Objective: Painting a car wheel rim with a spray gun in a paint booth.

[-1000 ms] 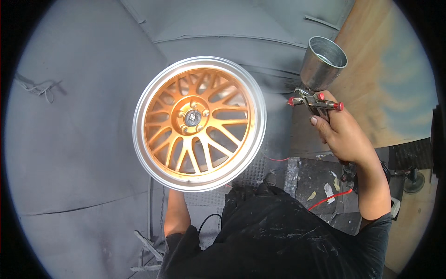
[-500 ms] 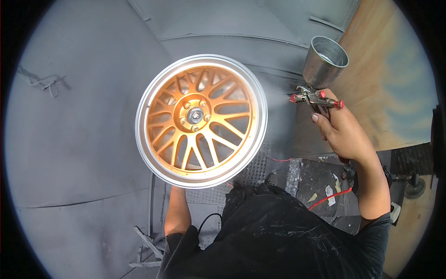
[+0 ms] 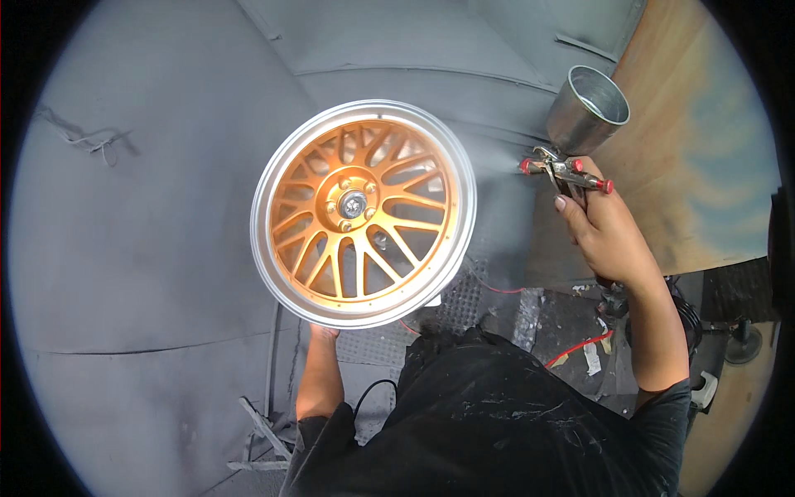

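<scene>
A multi-spoke car wheel rim (image 3: 354,204), with orange-gold spokes and a silver outer lip, is held up in front of me with its face toward me. My left hand (image 3: 324,332) grips it at the lower edge; most of the fingers are hidden behind the rim. To the right, my right hand (image 3: 598,217) is wrapped around a metal spray gun (image 3: 563,169) with red knobs. A silver paint cup (image 3: 586,112) sits on top of the gun. The nozzle points left at the rim across a gap, and a faint mist shows before it.
Grey sheeted walls (image 3: 166,240) surround the left and far sides. A wooden panel (image 3: 662,157) stands at right. A red hose (image 3: 580,347) runs near my right forearm. A grey stand frame (image 3: 263,431) is at lower left, and a rag-like tangle of wire (image 3: 99,139) hangs farther left.
The wheel rim has shifted slightly right and turned a little in my left hand. The spray gun has moved slightly right, still aimed left. The mist at its nozzle shows more plainly.
</scene>
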Tool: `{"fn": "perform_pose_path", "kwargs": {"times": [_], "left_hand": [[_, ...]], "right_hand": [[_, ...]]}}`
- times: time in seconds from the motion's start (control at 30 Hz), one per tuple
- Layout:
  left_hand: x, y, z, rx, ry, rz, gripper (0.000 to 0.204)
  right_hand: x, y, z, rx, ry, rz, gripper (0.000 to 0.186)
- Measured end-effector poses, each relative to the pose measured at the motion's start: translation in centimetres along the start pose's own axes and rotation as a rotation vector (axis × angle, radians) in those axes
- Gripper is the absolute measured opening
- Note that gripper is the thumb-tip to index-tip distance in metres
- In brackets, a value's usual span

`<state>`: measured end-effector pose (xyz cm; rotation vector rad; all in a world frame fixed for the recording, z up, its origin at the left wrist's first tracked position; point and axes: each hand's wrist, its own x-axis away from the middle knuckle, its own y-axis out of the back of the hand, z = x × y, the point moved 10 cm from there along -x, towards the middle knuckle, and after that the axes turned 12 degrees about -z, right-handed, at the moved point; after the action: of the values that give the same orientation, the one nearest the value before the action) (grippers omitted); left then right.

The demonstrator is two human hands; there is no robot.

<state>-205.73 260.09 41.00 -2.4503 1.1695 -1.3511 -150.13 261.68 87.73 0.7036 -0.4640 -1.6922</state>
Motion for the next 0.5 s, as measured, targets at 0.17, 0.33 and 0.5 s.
{"fn": "perform_pose_path", "kwargs": {"times": [0.17, 0.33, 0.5], "left_hand": [[1.3, 0.6, 0.5, -0.024, -0.012, -0.072, 0.053], [2.5, -0.4, 1.4, -0.119, -0.008, -0.029, 0.049], [2.7, 0.6, 2.1, -0.131, -0.038, -0.108, 0.041]], "right_hand": [[0.2, 0.5, -2.0, -0.047, 0.037, -0.100, 0.025], [3.1, -0.5, -5.5, -0.371, -0.040, -0.185, 0.031], [6.5, -3.1, -8.7, -0.510, -0.111, -0.132, 0.035]]}}
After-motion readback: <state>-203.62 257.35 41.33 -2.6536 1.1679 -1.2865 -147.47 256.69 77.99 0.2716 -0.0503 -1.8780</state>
